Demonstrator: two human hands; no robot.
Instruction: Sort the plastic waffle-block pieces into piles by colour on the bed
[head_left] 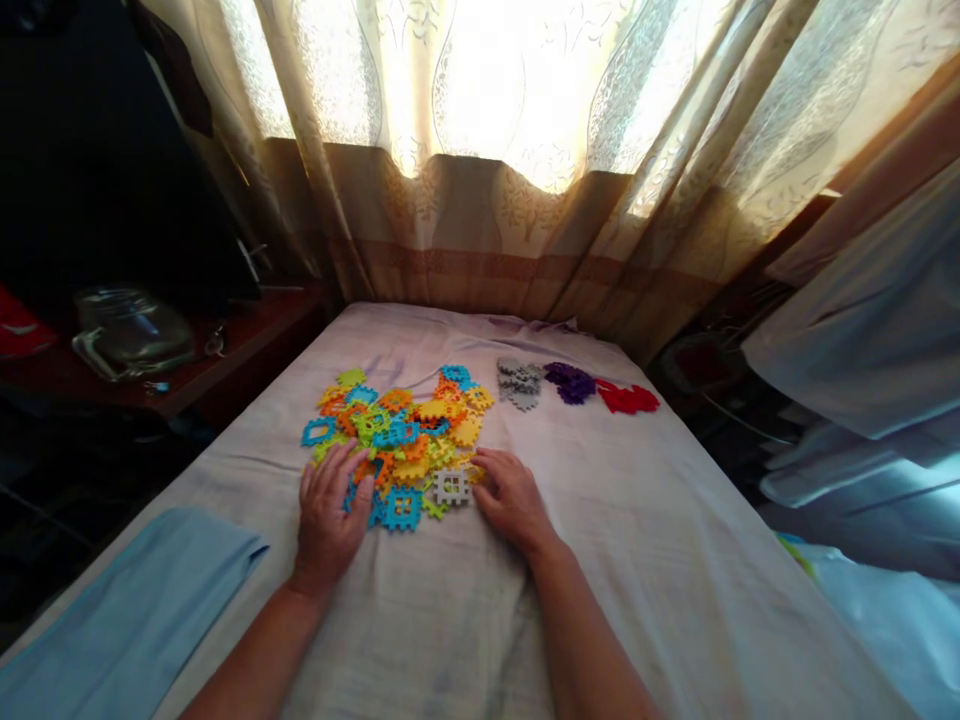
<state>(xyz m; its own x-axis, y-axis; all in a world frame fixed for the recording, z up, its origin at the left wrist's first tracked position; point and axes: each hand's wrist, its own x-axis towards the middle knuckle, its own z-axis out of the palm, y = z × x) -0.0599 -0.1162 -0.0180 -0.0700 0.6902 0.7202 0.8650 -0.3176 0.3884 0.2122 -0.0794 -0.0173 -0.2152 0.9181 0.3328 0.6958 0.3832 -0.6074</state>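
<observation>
The left hand (pixel 330 520), loosely open, and right hand (pixel 516 500), its grip unclear, are flanking the mixed pile of pieces (pixel 411 434), apparently keeping it together.

no readable text, no legible labels or brands, no numbers or signs

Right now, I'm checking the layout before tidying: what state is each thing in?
Mixed pile: heaped, colours jumbled
Single gray piece: flat at the pile's near edge
Gray group: heaped, apart from the pile
Purple group: heaped
Red group: bunched
Left hand: open, at the pile
Right hand: open, at the pile
Blue cloth: folded
Sheet: creased
Curtain: drawn
</observation>
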